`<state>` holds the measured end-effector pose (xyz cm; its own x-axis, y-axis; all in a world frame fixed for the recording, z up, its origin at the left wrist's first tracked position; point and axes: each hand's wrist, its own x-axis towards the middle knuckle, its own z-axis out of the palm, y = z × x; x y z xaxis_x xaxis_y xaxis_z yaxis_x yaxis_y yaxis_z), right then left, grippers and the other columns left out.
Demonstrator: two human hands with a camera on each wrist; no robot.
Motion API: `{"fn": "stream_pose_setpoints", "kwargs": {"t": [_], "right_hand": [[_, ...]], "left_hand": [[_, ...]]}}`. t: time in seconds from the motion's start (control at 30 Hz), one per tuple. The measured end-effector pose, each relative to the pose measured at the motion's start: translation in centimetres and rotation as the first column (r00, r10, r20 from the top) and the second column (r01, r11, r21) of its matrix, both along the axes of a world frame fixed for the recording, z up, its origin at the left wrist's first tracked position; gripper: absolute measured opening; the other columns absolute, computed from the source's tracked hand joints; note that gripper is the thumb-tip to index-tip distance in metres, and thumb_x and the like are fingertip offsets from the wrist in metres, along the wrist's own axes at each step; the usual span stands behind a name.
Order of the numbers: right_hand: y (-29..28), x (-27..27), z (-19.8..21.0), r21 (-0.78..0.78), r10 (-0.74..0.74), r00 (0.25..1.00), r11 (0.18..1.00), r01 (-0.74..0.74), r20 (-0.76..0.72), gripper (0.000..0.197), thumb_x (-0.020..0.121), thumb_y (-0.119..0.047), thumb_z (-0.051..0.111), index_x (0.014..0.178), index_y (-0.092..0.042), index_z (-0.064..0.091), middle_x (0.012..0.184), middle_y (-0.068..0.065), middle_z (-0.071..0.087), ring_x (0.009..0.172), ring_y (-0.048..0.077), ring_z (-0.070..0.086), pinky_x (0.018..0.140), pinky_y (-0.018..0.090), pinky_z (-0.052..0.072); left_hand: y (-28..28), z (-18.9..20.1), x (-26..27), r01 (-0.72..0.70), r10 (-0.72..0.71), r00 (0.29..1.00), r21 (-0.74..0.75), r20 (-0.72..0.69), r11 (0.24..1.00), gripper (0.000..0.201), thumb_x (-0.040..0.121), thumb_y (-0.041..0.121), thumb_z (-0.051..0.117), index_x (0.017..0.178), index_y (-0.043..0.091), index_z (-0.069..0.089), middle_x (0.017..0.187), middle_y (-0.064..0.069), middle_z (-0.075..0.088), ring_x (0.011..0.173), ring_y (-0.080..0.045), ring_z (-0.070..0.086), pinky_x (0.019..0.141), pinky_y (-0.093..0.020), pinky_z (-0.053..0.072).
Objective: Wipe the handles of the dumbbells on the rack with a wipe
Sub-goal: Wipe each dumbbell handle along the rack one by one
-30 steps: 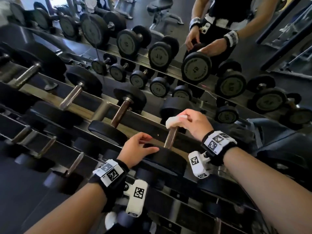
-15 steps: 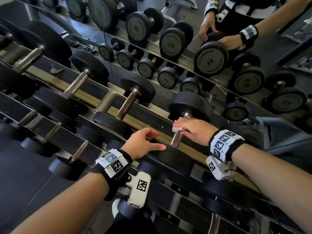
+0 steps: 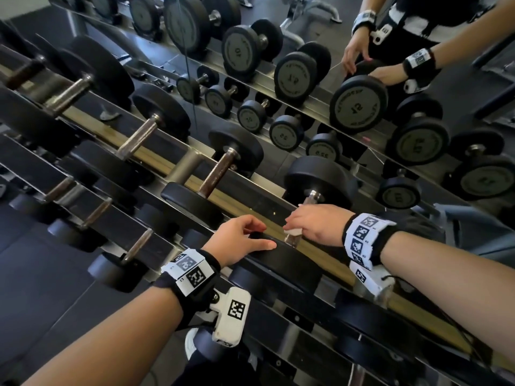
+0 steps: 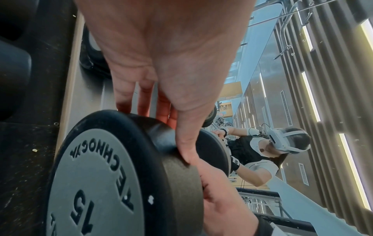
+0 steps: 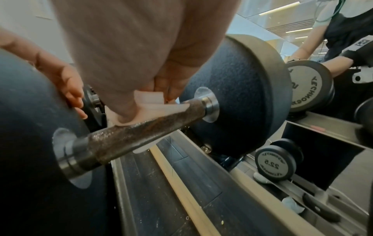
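The right hand (image 3: 317, 222) curls its fingers (image 5: 171, 86) round a white wipe (image 5: 149, 102) on the dumbbell handle (image 5: 141, 132). At its 9 o'clock, the left hand (image 3: 237, 240) rests spread fingers (image 4: 145, 99) on the near weight head (image 4: 113, 175), on the rack (image 3: 250, 201).

Your right hand (image 3: 317, 224), w/ the wipe (image 3: 292, 231) wrapped on the handle (image 5: 141, 132), has slid from the far end by the rear head toward the near head, so bare handle now shows beyond your fingers, and the wipe is mostly hidden under the hand.
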<state>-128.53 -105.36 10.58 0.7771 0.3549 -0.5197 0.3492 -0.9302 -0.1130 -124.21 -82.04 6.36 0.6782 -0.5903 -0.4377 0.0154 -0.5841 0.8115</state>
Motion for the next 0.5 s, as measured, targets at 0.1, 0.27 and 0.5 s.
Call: {"fn": "stream_pose_setpoints", "kwargs": {"t": [0.1,0.27,0.5], "right_hand": [[-0.2,-0.7,-1.0,0.012,-0.026,0.999,1.000,0.026,0.027,0.045,0.101,-0.015,0.047,0.145,-0.024,0.048,0.153,-0.004,0.043,0.145,0.014,0.032,0.120,0.032,0.023],[-0.8,-2.3,-1.6,0.098,-0.036,0.996,0.995,0.028,0.086,0.060,0.096,-0.001,0.049,0.148,-0.030,0.043,0.151,-0.001,0.045,0.144,0.015,0.034,0.117,0.031,0.029],[-2.5,1.0,-0.3,-0.009,-0.192,0.971,0.981,0.195,0.142,0.046,0.100,-0.014,0.049,0.144,-0.028,0.049,0.148,0.000,0.050,0.134,0.019,0.050,0.114,0.035,0.037]], "left_hand": [[-0.1,0.0,0.1,-0.001,0.001,1.000,0.007,0.003,1.000,0.047,0.074,0.045,0.079,0.116,0.031,0.062,0.115,0.017,0.062,0.112,-0.006,0.056,0.096,-0.027,0.045],[-0.1,-0.1,0.1,-0.010,0.010,1.000,0.008,-0.009,1.000,0.044,0.074,0.045,0.079,0.114,0.033,0.062,0.112,0.019,0.060,0.110,-0.005,0.054,0.087,-0.023,0.040],[-0.1,-0.3,0.5,-0.015,0.016,0.999,0.007,-0.051,1.000,0.044,0.071,0.044,0.082,0.110,0.033,0.064,0.112,0.016,0.063,0.110,-0.005,0.057,0.097,-0.028,0.044]]}}
